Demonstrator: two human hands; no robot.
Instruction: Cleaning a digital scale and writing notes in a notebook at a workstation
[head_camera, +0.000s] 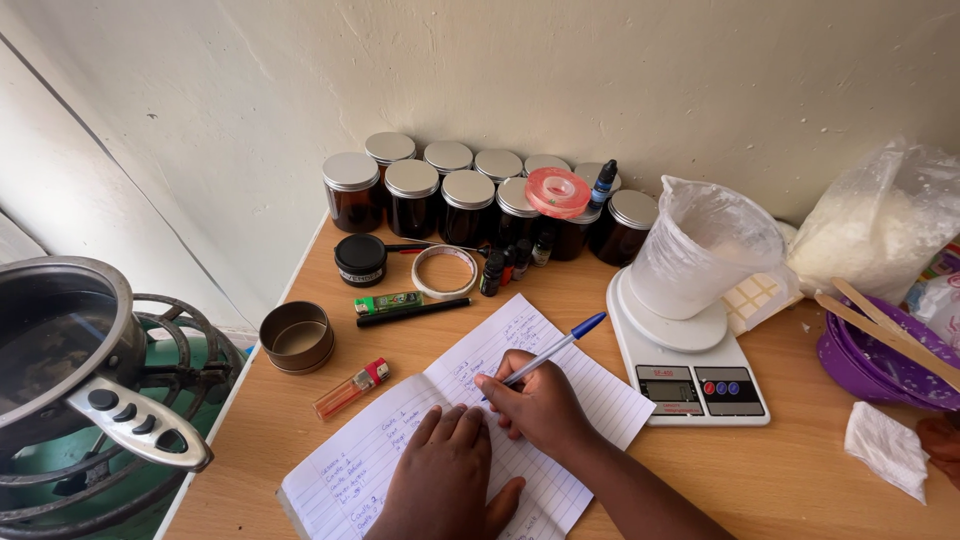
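My right hand (540, 405) grips a blue ballpoint pen (560, 347) with its tip on an open lined notebook (590, 385) that carries handwriting. My left hand (445, 475) lies flat on the notebook's lower page, fingers spread, just left of the right hand. The notebook lies slanted on the wooden table (790, 470) near the front edge.
A white kitchen scale (690, 385) bears a translucent jug (700, 250). Several dark jars with silver lids (412, 198) line the wall. A tape roll (445, 272), round tin (296, 336), orange lighter (350, 390), purple bowl (875, 360) and crumpled tissue (885, 450) lie around. A pot (60, 340) sits on a burner at left.
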